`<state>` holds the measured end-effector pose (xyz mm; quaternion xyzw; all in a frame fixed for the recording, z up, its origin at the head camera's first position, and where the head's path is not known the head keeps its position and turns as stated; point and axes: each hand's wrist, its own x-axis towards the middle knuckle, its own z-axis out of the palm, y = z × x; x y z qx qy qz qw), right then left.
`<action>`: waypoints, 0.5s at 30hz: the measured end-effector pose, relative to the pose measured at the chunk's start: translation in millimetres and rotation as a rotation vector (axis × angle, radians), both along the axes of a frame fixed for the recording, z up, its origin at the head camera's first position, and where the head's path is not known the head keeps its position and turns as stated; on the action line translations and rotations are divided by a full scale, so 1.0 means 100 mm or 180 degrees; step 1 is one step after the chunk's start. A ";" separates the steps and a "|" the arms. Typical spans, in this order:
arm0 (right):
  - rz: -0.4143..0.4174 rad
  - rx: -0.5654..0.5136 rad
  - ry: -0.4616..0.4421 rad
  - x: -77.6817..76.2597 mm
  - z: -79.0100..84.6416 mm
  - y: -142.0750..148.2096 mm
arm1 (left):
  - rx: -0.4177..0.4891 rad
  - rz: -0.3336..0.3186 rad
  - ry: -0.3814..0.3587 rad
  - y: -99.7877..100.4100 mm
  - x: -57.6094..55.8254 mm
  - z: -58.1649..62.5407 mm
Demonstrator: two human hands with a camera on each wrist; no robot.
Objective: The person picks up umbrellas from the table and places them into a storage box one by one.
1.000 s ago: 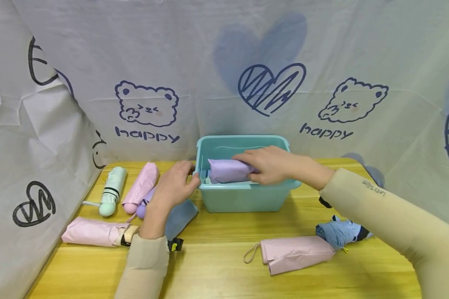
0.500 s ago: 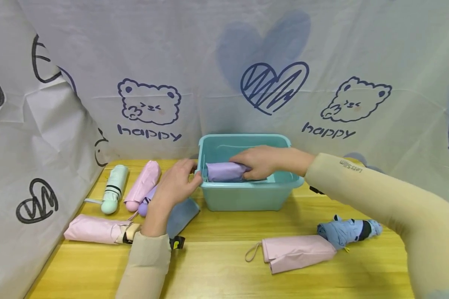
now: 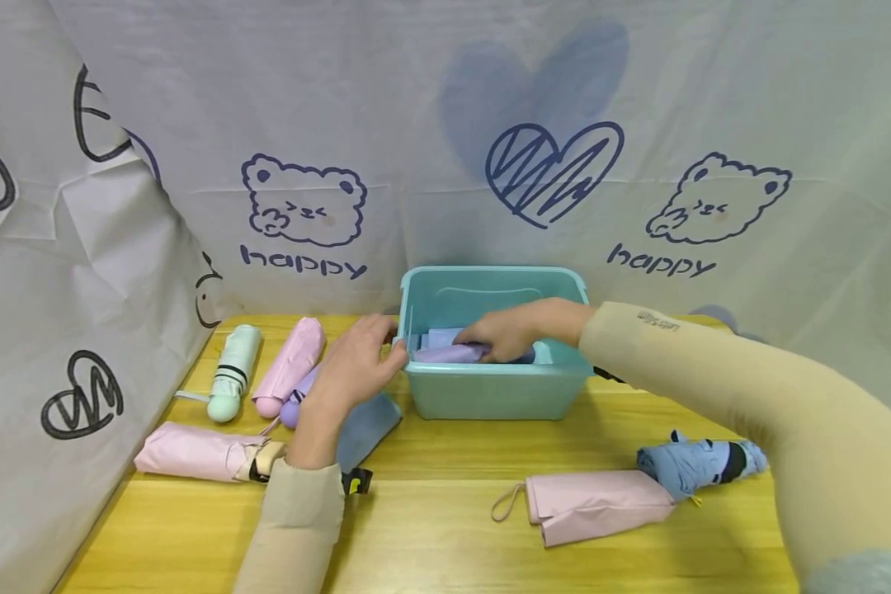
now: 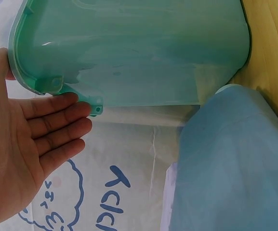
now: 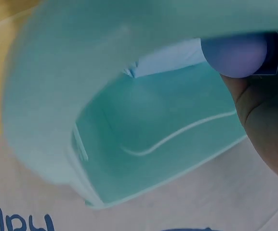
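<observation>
Inside the teal plastic bin (image 3: 490, 396), my right hand (image 3: 508, 328) grips a folded purple umbrella (image 3: 445, 355), low behind the front rim. The right wrist view shows its round purple handle end (image 5: 237, 55) beside my thumb. A light blue folded umbrella (image 3: 441, 337) lies behind it in the bin; the bin's wall hides the rest. At the bin's left rim, my left hand (image 3: 356, 363) touches the corner with thumb and fingertips. Its fingers look straight in the left wrist view, against the outside of the bin (image 4: 143, 57). Below that hand lies a blue umbrella (image 3: 367, 433).
On the table's left lie a mint umbrella (image 3: 235, 371), a pink one (image 3: 291, 367), a purple one (image 3: 291, 412) and another pink one (image 3: 193, 454). At right, a pink umbrella (image 3: 597, 503) touches a blue one (image 3: 698, 466). A printed cloth (image 3: 445, 165) hangs behind the bin.
My right hand has lowered the purple umbrella deeper into the bin, so the front rim hides more of it. My left hand has stayed at the rim.
</observation>
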<state>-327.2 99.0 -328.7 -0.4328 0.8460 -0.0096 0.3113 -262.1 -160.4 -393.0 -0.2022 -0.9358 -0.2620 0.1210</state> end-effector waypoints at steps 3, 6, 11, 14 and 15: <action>-0.0057 0.0054 -0.0125 0.00 -0.05 -0.01 | -0.0003 0.0004 0.0001 0.00 0.00 0.00; -0.0087 0.0079 -0.0218 0.00 -0.10 0.00 | -0.0012 -0.0003 0.0015 0.01 0.00 0.00; -0.0024 0.0072 -0.0218 0.00 -0.14 0.00 | -0.0016 -0.0008 0.0037 0.01 0.01 0.00; 0.0059 0.0091 -0.0186 0.00 -0.16 -0.02 | -0.0010 -0.0003 0.0036 0.01 0.01 0.01; 0.0071 0.0102 -0.0184 0.00 -0.16 -0.02 | -0.0008 -0.0003 0.0033 0.01 0.01 0.01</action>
